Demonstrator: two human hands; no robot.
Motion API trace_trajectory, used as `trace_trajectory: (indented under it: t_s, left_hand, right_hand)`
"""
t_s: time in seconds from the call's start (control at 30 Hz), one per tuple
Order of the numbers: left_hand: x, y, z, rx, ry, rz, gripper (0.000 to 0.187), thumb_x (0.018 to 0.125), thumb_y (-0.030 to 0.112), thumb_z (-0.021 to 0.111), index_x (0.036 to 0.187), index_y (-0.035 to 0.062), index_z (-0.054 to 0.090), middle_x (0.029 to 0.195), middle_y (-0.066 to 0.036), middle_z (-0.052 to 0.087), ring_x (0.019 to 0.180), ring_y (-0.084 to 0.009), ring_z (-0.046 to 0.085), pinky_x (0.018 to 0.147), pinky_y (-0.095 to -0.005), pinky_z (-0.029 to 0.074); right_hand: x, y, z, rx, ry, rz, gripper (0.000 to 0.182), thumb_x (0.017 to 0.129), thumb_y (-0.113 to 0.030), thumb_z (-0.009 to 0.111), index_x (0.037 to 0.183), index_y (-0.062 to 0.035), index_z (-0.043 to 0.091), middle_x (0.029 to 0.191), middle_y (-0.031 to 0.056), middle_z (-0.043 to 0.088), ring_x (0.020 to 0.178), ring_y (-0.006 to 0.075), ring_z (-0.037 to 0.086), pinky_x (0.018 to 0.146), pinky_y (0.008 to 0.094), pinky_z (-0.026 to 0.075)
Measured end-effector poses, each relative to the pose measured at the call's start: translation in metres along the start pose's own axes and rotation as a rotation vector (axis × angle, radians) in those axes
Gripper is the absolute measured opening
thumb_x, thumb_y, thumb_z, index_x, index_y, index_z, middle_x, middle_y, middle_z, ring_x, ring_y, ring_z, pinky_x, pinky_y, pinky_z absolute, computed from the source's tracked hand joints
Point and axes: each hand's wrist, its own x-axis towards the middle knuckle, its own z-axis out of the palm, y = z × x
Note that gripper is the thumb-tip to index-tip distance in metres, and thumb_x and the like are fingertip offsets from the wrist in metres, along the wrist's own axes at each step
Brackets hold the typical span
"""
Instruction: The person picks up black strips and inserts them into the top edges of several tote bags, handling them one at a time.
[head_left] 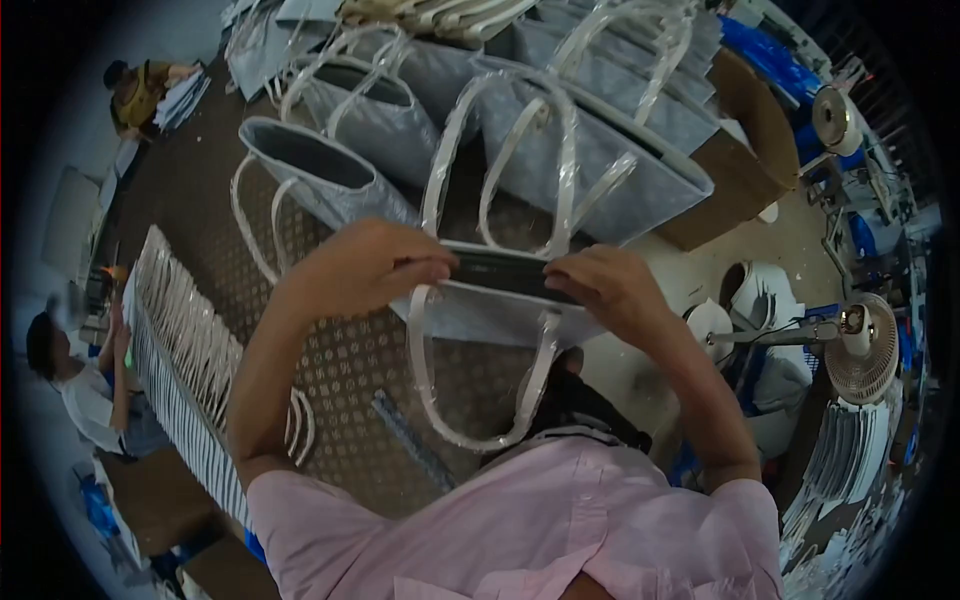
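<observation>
A pale grey tote bag (500, 310) with a dark lining is right in front of my body, its mouth facing up. My left hand (375, 262) pinches the left end of its top edge. At the right end, my right hand (605, 290) grips the rim between thumb and fingers. One plastic-wrapped handle (425, 385) hangs down toward me, and the other handle (570, 170) stands up on the far side. Just beyond, another grey tote bag (340, 190) stands on the table with its mouth open.
More grey totes (590, 140) crowd the far side of the patterned table (350, 365). A long row of bags with handles (190, 330) lies at left. A cardboard box (740, 170) and a fan (862, 345) are at right. Two people (95, 385) work at left.
</observation>
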Motion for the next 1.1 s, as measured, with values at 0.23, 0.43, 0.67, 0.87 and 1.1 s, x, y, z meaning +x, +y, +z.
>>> trace_trajectory:
  t_s: [0.23,0.43,0.67,0.87,1.1]
  left_hand:
    - [0.0,-0.042,0.038,-0.256,0.223,-0.105,0.022,0.08,0.013,0.06,0.1,0.0033,0.062,0.072,-0.007,0.059,0.066,-0.0161,0.055,0.057,-0.0288,0.043]
    - [-0.014,-0.051,0.046,-0.287,0.002,-0.141,0.023,0.08,0.017,0.061,0.1,0.0046,0.063,0.073,-0.007,0.061,0.066,-0.0142,0.056,0.057,-0.026,0.043]
    - [-0.027,-0.05,0.065,-0.549,-0.027,-0.477,0.023,0.081,0.016,0.059,0.1,0.0035,0.063,0.077,-0.012,0.065,0.066,-0.016,0.062,0.059,-0.0255,0.046]
    - [-0.021,-0.044,0.067,-0.599,-0.052,-0.608,0.022,0.08,0.013,0.06,0.1,0.0037,0.063,0.078,-0.012,0.065,0.068,-0.0132,0.061,0.062,-0.0235,0.046]
    - [-0.022,-0.032,0.078,-0.569,0.307,-0.591,0.022,0.076,0.005,0.063,0.096,-0.0039,0.063,0.079,-0.014,0.065,0.068,-0.0123,0.06,0.064,-0.0216,0.046]
  right_hand:
    - [-0.014,-0.016,0.009,-0.187,-0.06,0.143,0.028,0.074,-0.025,0.066,0.088,-0.0016,0.059,0.068,0.0085,0.052,0.057,0.0244,0.052,0.05,0.0333,0.042]
    - [-0.02,-0.031,0.004,-0.083,-0.257,0.276,0.03,0.075,-0.011,0.062,0.104,-0.0046,0.06,0.07,0.0083,0.053,0.057,0.0218,0.053,0.049,0.0311,0.042]
    - [-0.024,-0.033,0.012,0.158,-0.516,0.594,0.028,0.075,-0.008,0.061,0.102,-0.0027,0.061,0.084,0.0151,0.061,0.071,0.0261,0.062,0.062,0.0288,0.049]
    - [-0.018,-0.015,0.006,0.377,-0.642,0.711,0.03,0.077,-0.014,0.061,0.106,-0.0034,0.06,0.098,0.0174,0.061,0.084,0.0295,0.062,0.074,0.0326,0.048]
    - [-0.008,-0.018,0.002,0.471,-0.614,1.075,0.025,0.079,-0.014,0.06,0.102,-0.0051,0.062,0.097,0.013,0.063,0.083,0.0258,0.063,0.074,0.0317,0.048]
